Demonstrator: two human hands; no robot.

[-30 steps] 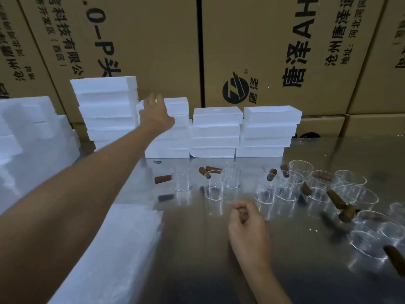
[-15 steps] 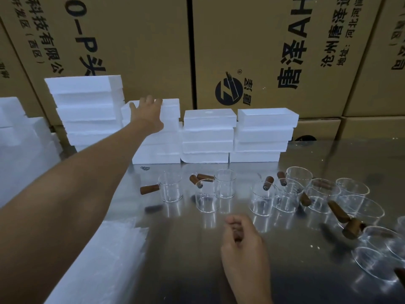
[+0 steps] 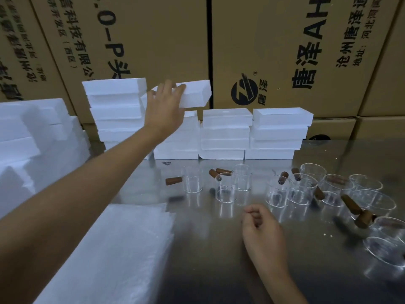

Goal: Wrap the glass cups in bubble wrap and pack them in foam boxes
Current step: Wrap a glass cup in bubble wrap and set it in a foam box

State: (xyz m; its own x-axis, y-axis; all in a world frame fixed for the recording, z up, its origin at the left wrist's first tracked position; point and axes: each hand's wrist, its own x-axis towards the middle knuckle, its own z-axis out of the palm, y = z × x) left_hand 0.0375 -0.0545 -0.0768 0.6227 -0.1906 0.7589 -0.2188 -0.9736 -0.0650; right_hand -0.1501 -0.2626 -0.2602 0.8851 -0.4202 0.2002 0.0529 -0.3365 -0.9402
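My left hand (image 3: 163,110) grips a white foam box (image 3: 194,94) and holds it tilted in the air above the second foam stack (image 3: 175,148). More white foam boxes stand in stacks (image 3: 223,132) along the back of the steel table (image 3: 208,260). Several clear glass cups with brown wooden handles (image 3: 225,189) stand in the middle and to the right. A pile of bubble wrap sheets (image 3: 109,255) lies at the front left. My right hand (image 3: 263,235) hovers low over the table in front of the cups, fingers loosely curled and holding nothing.
Large printed cardboard cartons (image 3: 285,51) form a wall behind the table. More white foam pieces (image 3: 26,145) are heaped at the far left. Cups crowd the right side up to the frame edge (image 3: 381,238).
My left hand has closed on the top foam box of the second stack and lifted it up and to the right. My right hand has stayed where it was.
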